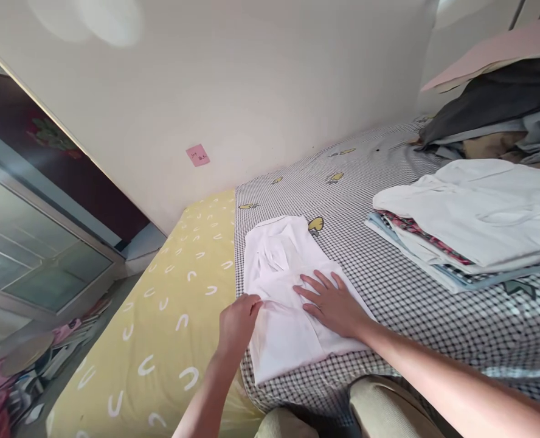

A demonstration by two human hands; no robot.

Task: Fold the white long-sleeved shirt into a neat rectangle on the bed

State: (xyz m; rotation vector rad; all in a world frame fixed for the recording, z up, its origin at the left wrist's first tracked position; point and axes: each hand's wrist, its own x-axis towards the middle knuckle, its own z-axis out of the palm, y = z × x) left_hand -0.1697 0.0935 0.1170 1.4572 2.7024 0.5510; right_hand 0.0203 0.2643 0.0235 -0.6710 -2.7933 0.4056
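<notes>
Head view: pinched the white shirt point(286, 340) by one edge in the left grip point(240, 319). Spread the right grip point(334, 304) wide upon it.

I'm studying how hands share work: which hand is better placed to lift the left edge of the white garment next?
Left, probably. The left hand is right at that edge of the garment, fingers curled. The right hand lies palm-down farther across, fingers spread, seemingly better suited to steadying.
</notes>
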